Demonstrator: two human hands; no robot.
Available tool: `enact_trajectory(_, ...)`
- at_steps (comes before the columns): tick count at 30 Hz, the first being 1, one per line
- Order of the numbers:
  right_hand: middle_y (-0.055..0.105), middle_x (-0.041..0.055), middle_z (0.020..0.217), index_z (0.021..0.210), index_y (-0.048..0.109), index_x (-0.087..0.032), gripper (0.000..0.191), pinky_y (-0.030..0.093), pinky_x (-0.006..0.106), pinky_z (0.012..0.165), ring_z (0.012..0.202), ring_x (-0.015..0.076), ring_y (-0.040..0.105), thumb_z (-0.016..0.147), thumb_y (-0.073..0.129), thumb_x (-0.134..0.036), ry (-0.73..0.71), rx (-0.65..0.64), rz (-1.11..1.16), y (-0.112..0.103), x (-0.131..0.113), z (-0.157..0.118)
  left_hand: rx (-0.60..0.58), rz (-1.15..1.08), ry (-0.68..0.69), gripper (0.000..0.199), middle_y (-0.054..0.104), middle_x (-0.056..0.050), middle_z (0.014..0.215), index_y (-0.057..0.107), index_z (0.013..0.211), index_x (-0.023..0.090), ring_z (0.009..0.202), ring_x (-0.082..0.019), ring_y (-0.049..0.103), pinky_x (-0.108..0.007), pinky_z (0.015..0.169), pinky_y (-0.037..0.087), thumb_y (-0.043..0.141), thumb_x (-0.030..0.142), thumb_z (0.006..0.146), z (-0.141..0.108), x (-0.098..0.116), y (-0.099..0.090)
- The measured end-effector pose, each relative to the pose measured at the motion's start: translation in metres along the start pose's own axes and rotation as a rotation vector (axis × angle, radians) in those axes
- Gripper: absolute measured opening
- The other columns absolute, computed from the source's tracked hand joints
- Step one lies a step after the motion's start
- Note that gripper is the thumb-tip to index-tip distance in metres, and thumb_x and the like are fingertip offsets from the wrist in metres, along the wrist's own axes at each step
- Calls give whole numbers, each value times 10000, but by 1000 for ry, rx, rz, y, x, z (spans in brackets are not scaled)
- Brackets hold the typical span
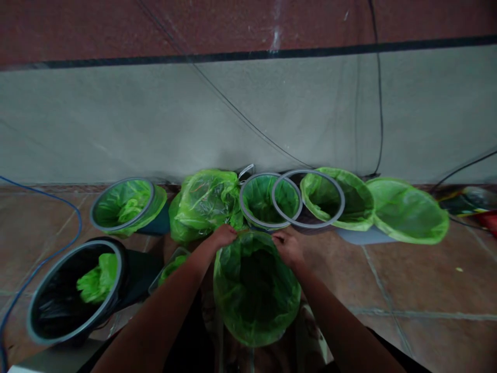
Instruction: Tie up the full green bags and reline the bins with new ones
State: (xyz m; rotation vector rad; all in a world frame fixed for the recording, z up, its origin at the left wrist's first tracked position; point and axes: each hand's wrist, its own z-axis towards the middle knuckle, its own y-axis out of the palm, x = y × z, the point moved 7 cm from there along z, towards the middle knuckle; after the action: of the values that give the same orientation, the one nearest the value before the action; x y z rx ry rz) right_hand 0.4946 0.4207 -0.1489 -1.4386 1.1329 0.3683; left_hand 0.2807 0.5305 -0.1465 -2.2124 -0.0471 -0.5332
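Note:
A bin lined with a green bag [254, 329] stands in front of me at the bottom middle, its mouth facing up. My left hand [225, 235] pinches the far left edge of the bag at the rim. On the far right edge, my right hand [287, 247] has its fingers closed on the same bag. Just beyond the hands is another lined bin with a grey ring [244, 207]. A loose-looking grey ring [341, 207] overlaps it on the right.
Two more lined bins [411, 207] lean at the right. A stuffed green bag [207, 199] sits by the wall. At left are a ringed bin [97, 207], a black-lined bin [39, 311] and a blue cable [79, 223].

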Motion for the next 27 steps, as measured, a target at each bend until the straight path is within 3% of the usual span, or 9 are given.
enact_trajectory(6,776,80,921,893,768,-200,271,554,360,843,873,239,717,820,595,-395,-50,168,298,0,15,-12,162,-90,20,228,742,-37,862,742,906,151,789,-145,659,-230,714,483,523,176,847,-5,4,-10)
enact_trajectory(13,767,78,968,912,781,-219,242,549,399,904,917,238,708,850,594,-360,-240,200,193,-1,10,-25,322,-101,248,156,717,-25,896,715,811,177,854,-143,640,-244,825,483,568,123,823,-30,-1,-22)
enact_trajectory(17,762,75,941,899,773,-221,234,564,382,862,877,227,706,855,578,-343,-279,216,161,-4,12,-24,295,-31,281,148,692,-22,867,706,848,171,788,-140,631,-244,777,486,560,152,840,-34,-10,-23)
enact_trajectory(22,749,77,954,879,752,-224,222,550,406,903,930,232,688,802,545,-242,-414,223,14,-4,6,-23,223,60,431,219,691,-36,911,706,842,182,894,-163,646,-266,864,489,513,83,818,-43,2,-20)
enact_trajectory(25,730,106,1024,825,734,-217,179,533,429,932,982,246,671,784,566,-262,-433,249,-47,-7,2,-26,196,90,488,226,699,-39,985,708,820,193,952,-168,651,-269,907,487,525,66,782,-47,6,-29)
enact_trajectory(27,719,113,1051,820,728,-218,190,521,429,946,1010,248,660,815,571,-326,-425,256,-45,-12,-4,-25,222,84,422,214,709,-39,976,712,829,196,931,-172,659,-275,889,500,525,95,798,-44,1,-42)
